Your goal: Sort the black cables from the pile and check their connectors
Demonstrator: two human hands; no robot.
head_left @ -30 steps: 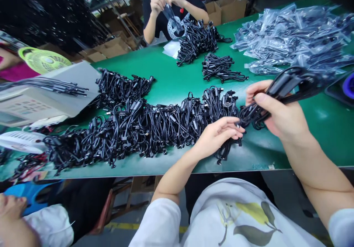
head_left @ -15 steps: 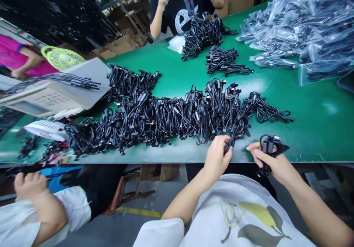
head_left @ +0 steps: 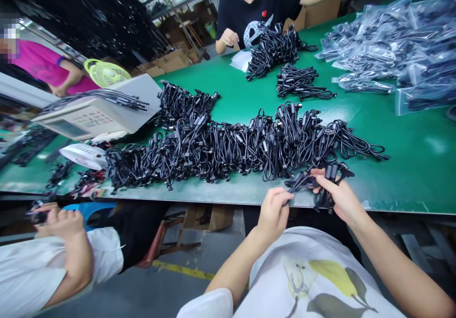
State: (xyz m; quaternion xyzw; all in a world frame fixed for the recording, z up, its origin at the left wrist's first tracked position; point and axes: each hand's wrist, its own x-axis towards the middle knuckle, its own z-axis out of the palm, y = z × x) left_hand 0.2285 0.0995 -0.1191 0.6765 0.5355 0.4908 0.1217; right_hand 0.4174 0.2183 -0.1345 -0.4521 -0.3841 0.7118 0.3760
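My left hand (head_left: 275, 208) is closed on one end of a folded black cable (head_left: 299, 183) near the table's front edge. The cable's other end reaches my right hand (head_left: 338, 192), whose thumb and fingers meet it. That same hand is wrapped round a bunch of black cables (head_left: 325, 199) with thick plugs, partly hidden by the fingers. Just beyond both hands runs a long heap of coiled black cables (head_left: 228, 149), its right end (head_left: 359, 142) trailing loose loops.
Bagged cables (head_left: 388, 47) pile up at the back right. Across the green table (head_left: 245, 101) a person in black (head_left: 263, 4) stands behind another cable heap (head_left: 274, 47). A beige machine (head_left: 96, 116) is at left, and a co-worker's hand (head_left: 64, 220) is below it.
My left hand has drawn a cable from the heap, and my right hand has closed on its other end. The person opposite has lowered one hand and stretched the other arm sideways.
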